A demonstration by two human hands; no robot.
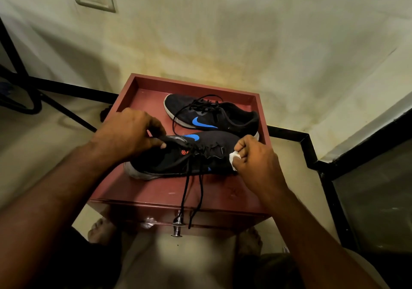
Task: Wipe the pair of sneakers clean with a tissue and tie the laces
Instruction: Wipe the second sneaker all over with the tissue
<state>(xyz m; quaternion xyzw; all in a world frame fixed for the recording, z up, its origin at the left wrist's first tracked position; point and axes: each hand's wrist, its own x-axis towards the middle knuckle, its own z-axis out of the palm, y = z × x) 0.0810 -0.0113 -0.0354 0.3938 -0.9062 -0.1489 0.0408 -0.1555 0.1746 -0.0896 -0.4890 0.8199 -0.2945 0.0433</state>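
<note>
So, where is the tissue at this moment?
In the head view the tissue is in the right hand, pressed against the toe end of the near sneaker.

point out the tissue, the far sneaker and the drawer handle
tissue (234, 159), head view, white wad showing in the right hand's grip
far sneaker (236, 116), head view, dark side by the heel
drawer handle (177, 228), head view, metal knob
</note>
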